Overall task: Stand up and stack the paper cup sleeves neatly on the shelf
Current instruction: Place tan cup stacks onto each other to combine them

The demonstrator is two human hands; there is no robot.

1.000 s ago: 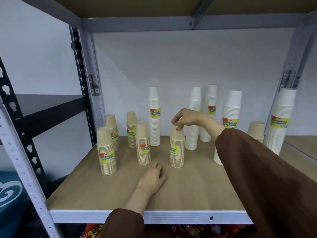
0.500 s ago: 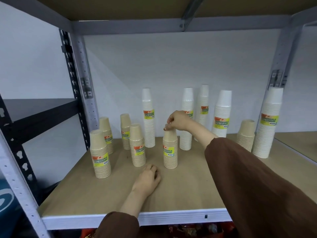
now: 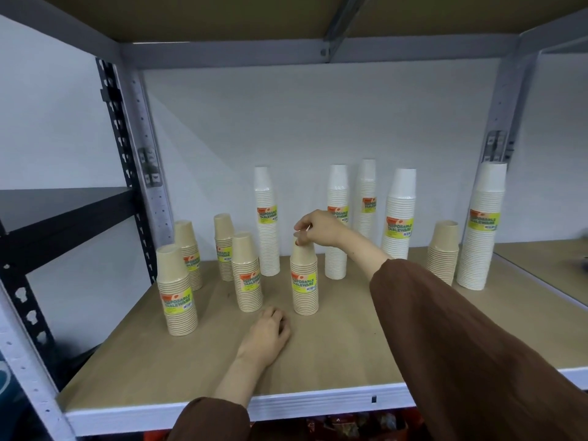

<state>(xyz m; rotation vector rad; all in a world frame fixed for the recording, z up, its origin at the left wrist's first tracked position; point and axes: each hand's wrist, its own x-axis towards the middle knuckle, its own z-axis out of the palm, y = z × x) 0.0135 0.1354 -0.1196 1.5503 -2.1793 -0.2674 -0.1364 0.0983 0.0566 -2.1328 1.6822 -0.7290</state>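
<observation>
Several tan cup sleeves stand upright on the wooden shelf (image 3: pixel 343 354). My right hand (image 3: pixel 318 227) reaches in from the right and pinches the top of the middle tan sleeve (image 3: pixel 304 281) with its fingertips. My left hand (image 3: pixel 267 334) rests on the shelf board just in front of that sleeve, fingers loosely curled, holding nothing. More tan sleeves stand to the left: one at the front left (image 3: pixel 176 291), one beside the middle sleeve (image 3: pixel 246 272) and two behind (image 3: pixel 189 253) (image 3: pixel 224 246). A short tan sleeve (image 3: pixel 444 249) stands at the right.
Tall white cup sleeves line the back: one (image 3: pixel 266 221), a pair (image 3: pixel 337 218) (image 3: pixel 367 198), one (image 3: pixel 399 214) and one at the far right (image 3: pixel 483 224). Grey uprights (image 3: pixel 143 160) (image 3: pixel 499 122) frame the bay, with a shelf overhead. A black shelf (image 3: pixel 63 211) adjoins on the left.
My right hand has risen slightly, from over the sleeve's top to pinching it with the fingertips. My left hand has stayed on the board. The view has shifted a little.
</observation>
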